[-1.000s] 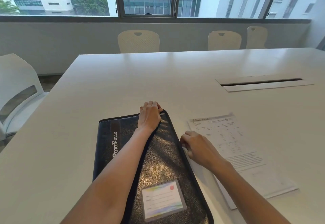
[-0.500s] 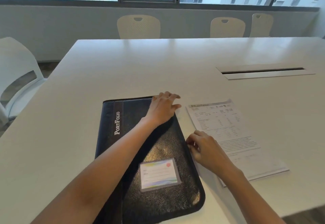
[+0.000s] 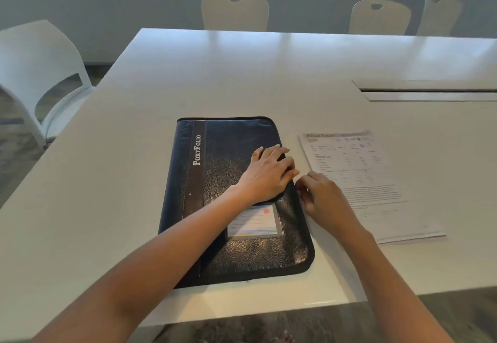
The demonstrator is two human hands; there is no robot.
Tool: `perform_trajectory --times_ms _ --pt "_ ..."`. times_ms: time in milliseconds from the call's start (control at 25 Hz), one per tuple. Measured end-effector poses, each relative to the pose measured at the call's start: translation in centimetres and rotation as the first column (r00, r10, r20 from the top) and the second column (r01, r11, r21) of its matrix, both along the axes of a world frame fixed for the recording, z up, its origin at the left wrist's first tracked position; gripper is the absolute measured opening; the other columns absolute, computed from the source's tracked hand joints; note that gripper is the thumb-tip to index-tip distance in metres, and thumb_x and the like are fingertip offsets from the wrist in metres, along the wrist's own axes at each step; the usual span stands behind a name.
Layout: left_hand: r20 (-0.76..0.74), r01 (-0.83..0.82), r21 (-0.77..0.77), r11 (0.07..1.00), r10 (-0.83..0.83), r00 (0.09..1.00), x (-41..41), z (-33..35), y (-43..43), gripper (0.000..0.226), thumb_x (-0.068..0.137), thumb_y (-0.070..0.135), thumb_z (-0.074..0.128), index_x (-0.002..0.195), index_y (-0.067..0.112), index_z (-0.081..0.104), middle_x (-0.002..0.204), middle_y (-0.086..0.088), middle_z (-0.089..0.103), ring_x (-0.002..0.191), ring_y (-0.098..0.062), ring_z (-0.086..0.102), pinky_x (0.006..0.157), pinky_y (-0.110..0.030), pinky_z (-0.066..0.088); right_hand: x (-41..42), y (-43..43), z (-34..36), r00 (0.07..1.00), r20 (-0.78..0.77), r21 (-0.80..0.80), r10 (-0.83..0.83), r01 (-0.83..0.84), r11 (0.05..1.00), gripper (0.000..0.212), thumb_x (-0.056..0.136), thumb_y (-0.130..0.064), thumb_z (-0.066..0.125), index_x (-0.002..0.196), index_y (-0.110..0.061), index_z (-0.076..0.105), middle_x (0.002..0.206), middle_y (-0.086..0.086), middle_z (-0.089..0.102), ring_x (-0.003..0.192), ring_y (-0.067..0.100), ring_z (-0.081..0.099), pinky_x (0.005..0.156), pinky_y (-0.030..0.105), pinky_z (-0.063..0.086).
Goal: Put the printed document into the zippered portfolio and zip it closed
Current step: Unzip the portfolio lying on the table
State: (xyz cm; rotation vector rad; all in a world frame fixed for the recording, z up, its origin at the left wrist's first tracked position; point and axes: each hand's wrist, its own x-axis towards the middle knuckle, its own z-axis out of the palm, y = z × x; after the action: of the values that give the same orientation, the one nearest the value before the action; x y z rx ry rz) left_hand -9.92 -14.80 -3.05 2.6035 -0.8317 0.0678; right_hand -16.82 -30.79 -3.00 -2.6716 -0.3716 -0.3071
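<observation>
Portfolio (image 3: 236, 202) flat on table (image 3: 134, 154), closed. Left hand (image 3: 269, 173) pressed flat on its right edge, fingers spread, gripping nothing. Right hand (image 3: 322, 197) curled just right of portfolio; grip unclear. Printed document (image 3: 376, 181) lies right of portfolio.

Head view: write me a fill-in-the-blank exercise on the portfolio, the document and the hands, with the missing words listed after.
1. The printed document lies on the table to the ____ of the portfolio.
2. The word printed on the portfolio's grey strip is ____.
3. The left hand rests flat on top of the ____.
4. The right hand sits at the portfolio's ____ edge, beside the document.

Missing words: right; PortFolio; portfolio; right
</observation>
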Motion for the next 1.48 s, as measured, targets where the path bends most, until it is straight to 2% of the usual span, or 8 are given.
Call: perform_trajectory --times_ms 280,480,640,840,1080,1240,1320,1480 --pt "0.004 0.031 -0.080 0.996 -0.031 1.000 0.4 -0.4 0.3 0.036 0.099 0.045 0.043 0.113 0.017 0.061 0.147 -0.010 0.040 0.138 -0.027 0.031 0.117 -0.053 0.007 -4.8 -1.0 -0.4 0.999 -0.037 0.024 0.020 -0.019 1.000 0.004 0.085 -0.008 0.065 0.088 -0.011 0.065 0.086 0.001 0.062 0.074 0.014 0.055 0.065 0.031 0.054" --pt "-0.012 0.024 -0.084 0.996 -0.025 1.000 1.4 -0.5 0.2 0.039 0.096 0.051 0.044 0.108 0.018 0.062 0.146 -0.009 0.041 0.136 -0.028 0.035 0.116 -0.054 0.007 -8.4 -1.4 -0.4 0.997 -0.077 0.051 -0.018 0.022 0.998 0.009 0.083 -0.004 0.066 0.089 -0.012 0.066 0.085 -0.003 0.061 0.074 0.008 0.051 0.066 0.011 0.041" --pt "-0.019 0.014 -0.054 0.998 -0.015 1.000 2.5 -0.3 0.0 0.043 0.096 0.054 0.044 0.108 0.017 0.063 0.145 -0.008 0.042 0.133 -0.028 0.038 0.116 -0.055 0.009 -11.0 -1.3 -0.1 0.991 -0.117 0.065 -0.065 0.073 0.995 0.009 0.083 -0.007 0.068 0.088 -0.015 0.066 0.083 -0.011 0.057 0.073 0.005 0.051 0.064 0.008 0.037" --pt "-0.004 0.012 -0.019 1.000 -0.012 1.000 3.2 -0.4 -0.3 0.045 0.095 0.055 0.045 0.108 0.016 0.063 0.143 -0.009 0.044 0.130 -0.029 0.041 0.116 -0.055 0.012 -13.0 1.3 -0.4 0.989 -0.111 0.077 -0.096 0.104 0.992 0.008 0.082 -0.010 0.072 0.086 -0.016 0.068 0.079 -0.007 0.061 0.066 0.006 0.053 0.059 0.008 0.037" --pt "0.001 0.091 -0.089 0.992 -0.091 0.996 1.1 1.1 0.8 0.031 0.098 0.040 0.049 0.119 0.019 0.060 0.128 -0.001 0.059 0.120 -0.020 0.053 0.108 -0.043 0.035 -11.7 -0.5 0.4 0.983 -0.128 0.248 -0.134 0.163 0.955 0.008 0.084 -0.029 0.069 0.086 -0.021 0.070 0.078 -0.011 0.067 0.069 0.000 0.060 0.057 0.015 0.047" --pt "-0.157 0.108 -0.243 0.964 -0.149 0.976 -5.4 2.0 3.1 0.033 0.096 0.032 0.055 0.128 0.022 0.056 0.123 0.004 0.064 0.113 -0.010 0.057 0.100 -0.030 0.045 -8.9 -0.5 0.3 0.968 -0.141 0.326 -0.209 0.245 0.913 0.016 0.087 -0.028 0.066 0.100 -0.019 0.070 0.086 -0.009 0.070 0.073 -0.002 0.063 0.063 0.009 0.047" --pt "-0.114 0.158 -0.209 0.965 -0.184 0.976 -9.4 1.8 4.3 0.033 0.093 0.035 0.058 0.125 0.024 0.058 0.125 0.006 0.063 0.115 -0.009 0.055 0.102 -0.029 0.040 -7.5 0.0 0.3 0.967 -0.166 0.311 -0.195 0.239 0.920 0.020 0.087 -0.028 0.067 0.102 -0.015 0.071 0.088 -0.003 0.073 0.072 0.002 0.064 0.065 0.010 0.046" --pt "0.107 0.192 0.046 0.980 -0.196 0.975 -14.3 0.5 4.7 0.030 0.091 0.037 0.061 0.118 0.027 0.064 0.135 -0.001 0.056 0.120 -0.022 0.053 0.108 -0.044 0.034 -5.0 0.5 0.6 0.947 -0.225 0.247 -0.232 0.285 0.926 0.029 0.085 -0.035 0.069 0.103 -0.013 0.072 0.089 0.003 0.074 0.075 0.012 0.063 0.068 0.018 0.045"
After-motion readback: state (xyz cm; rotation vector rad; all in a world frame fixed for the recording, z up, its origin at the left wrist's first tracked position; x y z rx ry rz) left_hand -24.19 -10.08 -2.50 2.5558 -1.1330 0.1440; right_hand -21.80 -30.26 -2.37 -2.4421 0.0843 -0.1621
